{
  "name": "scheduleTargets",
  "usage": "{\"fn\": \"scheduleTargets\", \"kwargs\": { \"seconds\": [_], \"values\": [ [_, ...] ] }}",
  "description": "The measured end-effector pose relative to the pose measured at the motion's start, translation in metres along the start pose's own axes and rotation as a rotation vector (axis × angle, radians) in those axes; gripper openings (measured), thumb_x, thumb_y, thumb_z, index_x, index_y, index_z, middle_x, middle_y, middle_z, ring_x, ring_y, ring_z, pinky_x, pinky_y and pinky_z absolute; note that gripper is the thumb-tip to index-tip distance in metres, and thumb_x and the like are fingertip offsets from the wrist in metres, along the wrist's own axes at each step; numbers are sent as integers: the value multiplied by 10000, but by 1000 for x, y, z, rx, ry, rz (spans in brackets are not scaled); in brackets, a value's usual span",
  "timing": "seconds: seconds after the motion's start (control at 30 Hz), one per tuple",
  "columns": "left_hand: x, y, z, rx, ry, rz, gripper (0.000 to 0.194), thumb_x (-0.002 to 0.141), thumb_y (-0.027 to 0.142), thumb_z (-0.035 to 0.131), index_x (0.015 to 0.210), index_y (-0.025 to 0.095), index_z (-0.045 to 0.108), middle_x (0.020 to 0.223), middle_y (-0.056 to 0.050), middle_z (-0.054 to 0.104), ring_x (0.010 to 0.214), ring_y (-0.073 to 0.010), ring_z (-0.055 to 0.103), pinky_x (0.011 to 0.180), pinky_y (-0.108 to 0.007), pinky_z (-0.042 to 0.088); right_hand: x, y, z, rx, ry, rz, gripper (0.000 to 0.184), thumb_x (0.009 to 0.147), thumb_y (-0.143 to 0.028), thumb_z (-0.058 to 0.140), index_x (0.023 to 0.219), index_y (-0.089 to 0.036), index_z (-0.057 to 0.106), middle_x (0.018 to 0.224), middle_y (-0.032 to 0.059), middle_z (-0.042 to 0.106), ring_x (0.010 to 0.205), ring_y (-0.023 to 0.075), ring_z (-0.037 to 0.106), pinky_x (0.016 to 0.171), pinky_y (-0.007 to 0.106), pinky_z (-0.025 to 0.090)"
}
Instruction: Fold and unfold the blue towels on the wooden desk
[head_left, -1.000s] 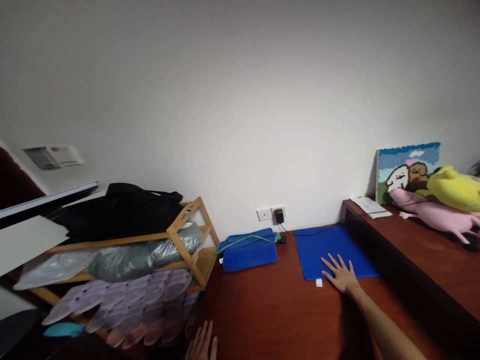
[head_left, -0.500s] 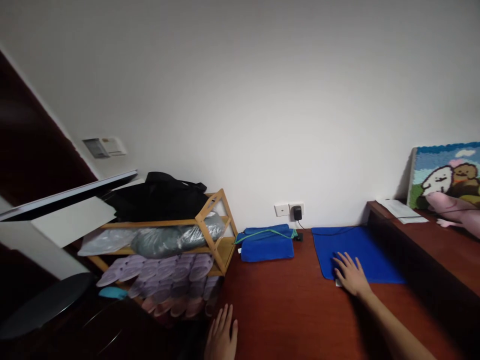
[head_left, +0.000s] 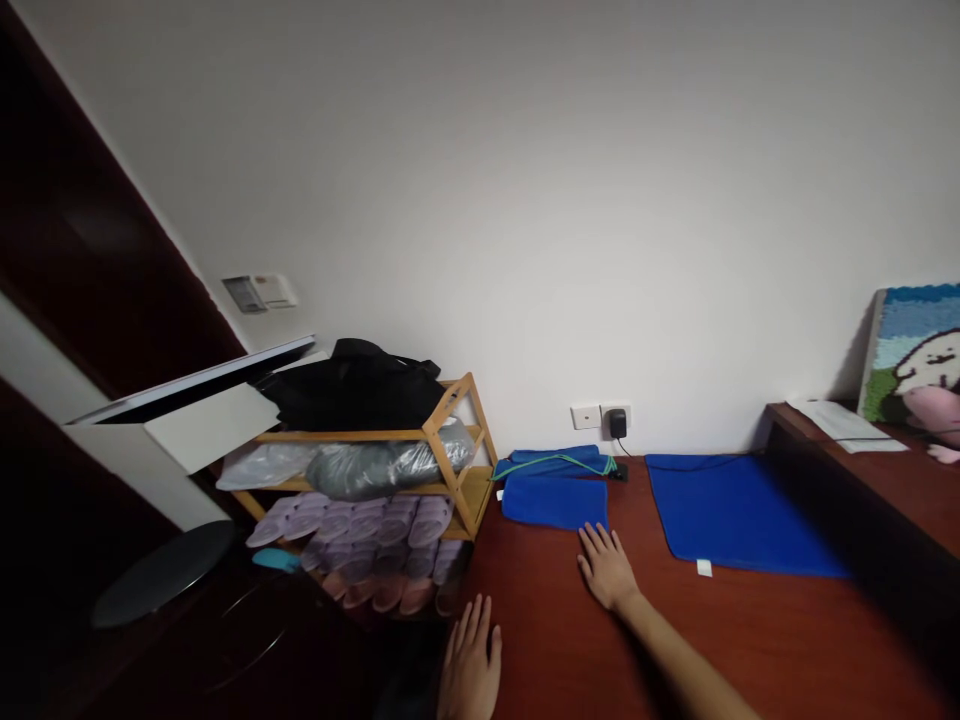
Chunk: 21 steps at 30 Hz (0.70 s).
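My right hand is over the brown tabletop, fingers spread, its fingertips at the front edge of a folded blue cloth. Nothing is in it. My left hand rests at the table's left edge with its fingers stretched out and holds nothing. To the right, a second blue cloth lies spread flat, a white tag at its near edge. Behind the folded cloth sits another blue bundle with a green cord across it.
On the left a wooden rack holds a black bag, plastic-wrapped items and several purple slippers. A black stool stands before it. A black plug is in the wall. At right, a raised ledge bears paper and a pink plush toy.
My right hand has moved left, from the flat blue cloth to the folded one. My left hand stays at the table edge. The view has turned slightly left.
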<state>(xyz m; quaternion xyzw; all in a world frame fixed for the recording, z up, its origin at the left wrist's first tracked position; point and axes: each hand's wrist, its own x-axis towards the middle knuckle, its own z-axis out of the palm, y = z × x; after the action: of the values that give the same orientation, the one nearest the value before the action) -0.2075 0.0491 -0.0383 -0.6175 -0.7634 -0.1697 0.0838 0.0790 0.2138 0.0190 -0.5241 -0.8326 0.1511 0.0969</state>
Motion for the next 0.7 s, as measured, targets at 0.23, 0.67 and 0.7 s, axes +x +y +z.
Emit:
{"fn": "scheduleTargets", "kwargs": {
  "seconds": [0.23,0.67,0.7],
  "values": [
    [2,9,-12,-78,3,-27,561,1005,349,357,1500,189,567,1574,-88,570,1471,-267,509,1235,-501,400,-144,20,50,123,62,-99,575,1040,-503,374,1604,-391,383,1678,-61,319,1569,304,298,1296,553,276],
    [-63,83,-79,-374,-137,250,426,961,259,460,1296,296,720,1436,-53,688,1352,-241,616,1181,-450,498,-268,69,-8,151,18,-74,540,1049,-452,382,1546,-296,526,1665,24,386,1566,282,303,1300,541,257],
    [-78,92,-82,-394,-185,304,451,953,254,484,1349,315,692,1473,-40,664,1382,-239,593,1196,-447,485,-270,73,-12,136,9,-92,543,1048,-450,381,1544,-286,529,1667,29,386,1570,279,294,1302,532,254]
  ]
}}
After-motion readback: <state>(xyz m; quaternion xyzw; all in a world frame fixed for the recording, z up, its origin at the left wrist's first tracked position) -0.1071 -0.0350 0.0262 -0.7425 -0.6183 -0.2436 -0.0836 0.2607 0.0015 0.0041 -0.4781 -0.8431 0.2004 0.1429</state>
